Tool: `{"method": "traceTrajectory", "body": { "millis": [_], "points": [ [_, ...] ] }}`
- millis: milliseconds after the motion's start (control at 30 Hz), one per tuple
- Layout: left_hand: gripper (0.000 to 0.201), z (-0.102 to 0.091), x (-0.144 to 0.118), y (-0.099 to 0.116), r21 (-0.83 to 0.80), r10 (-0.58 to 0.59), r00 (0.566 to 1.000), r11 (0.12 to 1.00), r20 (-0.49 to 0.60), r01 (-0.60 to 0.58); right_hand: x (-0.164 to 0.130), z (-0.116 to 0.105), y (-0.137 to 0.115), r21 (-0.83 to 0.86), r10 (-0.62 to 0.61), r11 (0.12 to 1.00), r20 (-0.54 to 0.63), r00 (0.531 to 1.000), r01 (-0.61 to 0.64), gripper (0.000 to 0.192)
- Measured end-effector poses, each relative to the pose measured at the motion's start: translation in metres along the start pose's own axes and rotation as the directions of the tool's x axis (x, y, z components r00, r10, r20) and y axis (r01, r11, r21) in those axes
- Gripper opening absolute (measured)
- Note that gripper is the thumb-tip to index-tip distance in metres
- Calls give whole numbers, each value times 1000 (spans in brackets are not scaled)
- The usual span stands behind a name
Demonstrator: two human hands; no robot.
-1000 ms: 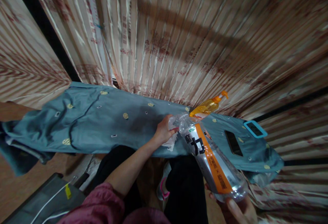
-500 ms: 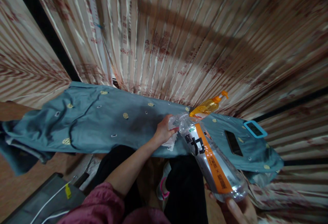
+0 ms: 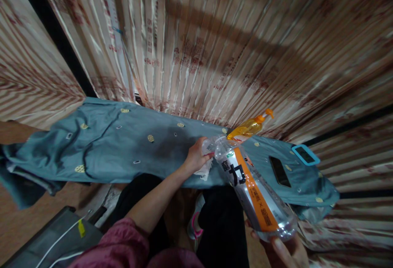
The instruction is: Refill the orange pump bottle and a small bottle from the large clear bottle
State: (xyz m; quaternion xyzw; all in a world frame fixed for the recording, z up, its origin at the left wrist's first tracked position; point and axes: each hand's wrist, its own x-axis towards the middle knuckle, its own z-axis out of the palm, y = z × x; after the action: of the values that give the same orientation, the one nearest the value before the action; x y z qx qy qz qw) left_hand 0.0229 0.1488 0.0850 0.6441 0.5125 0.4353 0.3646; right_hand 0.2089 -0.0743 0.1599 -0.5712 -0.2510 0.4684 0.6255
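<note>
A large clear plastic bottle (image 3: 254,190) with an orange and silver label lies tilted across my front, its neck toward the wall. Around its base end the fingers of my right hand (image 3: 284,247) are wrapped, partly hidden underneath. At the neck end my left hand (image 3: 198,155) is closed on a crumpled white tissue (image 3: 205,170), which hangs below the fingers against the bottle. Just beyond the bottle's neck stands an orange pump bottle (image 3: 247,129) on the teal cloth (image 3: 162,153).
A dark phone (image 3: 279,171) and a blue-framed device (image 3: 305,154) lie on the cloth at the right. Pleated patterned curtain (image 3: 196,55) rises behind. At lower left is a dark grey surface (image 3: 46,239) with white cables and a yellow tag (image 3: 81,228).
</note>
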Motion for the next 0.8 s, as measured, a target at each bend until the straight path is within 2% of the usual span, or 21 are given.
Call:
{"method": "traceTrajectory", "body": {
  "millis": [433,800],
  "points": [
    [56,0,0,-2,-11,32,999,999,-11,-32,1,1,1,9,10,1000,-21,1000,-10,73],
    [57,1,1,-2,-9,27,999,1000,-18,-27,3,-2,4,8,-7,1000,-15,1000,7,61]
  ]
}}
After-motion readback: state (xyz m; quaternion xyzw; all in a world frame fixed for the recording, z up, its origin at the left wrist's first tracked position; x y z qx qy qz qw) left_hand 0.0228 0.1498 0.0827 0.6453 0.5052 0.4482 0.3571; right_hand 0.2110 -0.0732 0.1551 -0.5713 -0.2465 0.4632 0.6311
